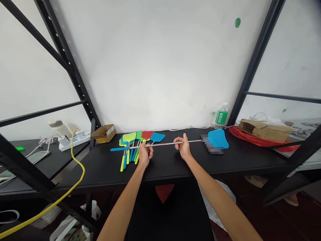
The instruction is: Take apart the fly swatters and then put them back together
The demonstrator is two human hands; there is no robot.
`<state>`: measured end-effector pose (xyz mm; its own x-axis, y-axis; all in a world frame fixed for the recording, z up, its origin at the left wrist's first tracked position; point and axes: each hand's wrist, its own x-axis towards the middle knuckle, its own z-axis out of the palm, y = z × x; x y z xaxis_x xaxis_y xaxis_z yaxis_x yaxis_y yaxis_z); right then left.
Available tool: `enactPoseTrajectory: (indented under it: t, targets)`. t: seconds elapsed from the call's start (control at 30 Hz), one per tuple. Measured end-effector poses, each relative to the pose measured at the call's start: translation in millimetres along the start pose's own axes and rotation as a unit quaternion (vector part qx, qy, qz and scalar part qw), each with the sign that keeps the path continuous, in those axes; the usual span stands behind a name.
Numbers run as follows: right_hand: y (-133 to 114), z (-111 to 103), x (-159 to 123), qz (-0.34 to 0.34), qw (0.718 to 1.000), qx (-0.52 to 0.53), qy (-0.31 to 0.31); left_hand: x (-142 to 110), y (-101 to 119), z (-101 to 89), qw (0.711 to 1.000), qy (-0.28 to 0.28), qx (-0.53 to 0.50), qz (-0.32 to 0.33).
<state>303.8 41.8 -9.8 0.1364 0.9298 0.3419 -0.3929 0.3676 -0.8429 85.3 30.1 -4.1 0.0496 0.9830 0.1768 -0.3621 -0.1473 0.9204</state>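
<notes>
A blue fly swatter (218,139) with a long metal rod is held sideways above the black table. Its blue handle (120,149) points left and its flat head lies to the right. My left hand (145,154) is closed on the rod just beside the handle. Further along, my right hand (184,147) has its fingers curled around the rod, thumb pointing up. Behind my left hand, several more fly swatters (129,137) with yellow, green, red and blue heads lie in a fanned pile, handles toward me.
An open cardboard box (104,134) stands left of the pile. A water bottle (222,115) is by the wall at right, near a torn carton (265,130) on red cloth. Black metal posts flank the table (170,167); a yellow cable (77,182) hangs at left. A blurred patch sits by the swatter head.
</notes>
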Motion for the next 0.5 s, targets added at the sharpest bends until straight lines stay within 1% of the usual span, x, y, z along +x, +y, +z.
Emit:
enactPoseTrajectory:
  t: [0.1,0.17,0.3,0.5]
  targets:
    - [-4,-7,5,-0.047,0.994,0.021,0.092,-1,4,-1.3,0.998,0.046,-0.028,0.027]
    - [-3,-11,7,-0.071,0.989,0.016,0.128,-1,5,-2.1,0.997,0.064,-0.038,0.037]
    - [2,-13,9,-0.078,0.988,-0.009,0.135,-3,5,-2.2,0.996,0.068,-0.045,0.043]
    - [7,-11,7,-0.071,0.991,-0.038,0.107,-2,4,-2.2,0.997,0.048,-0.035,0.044]
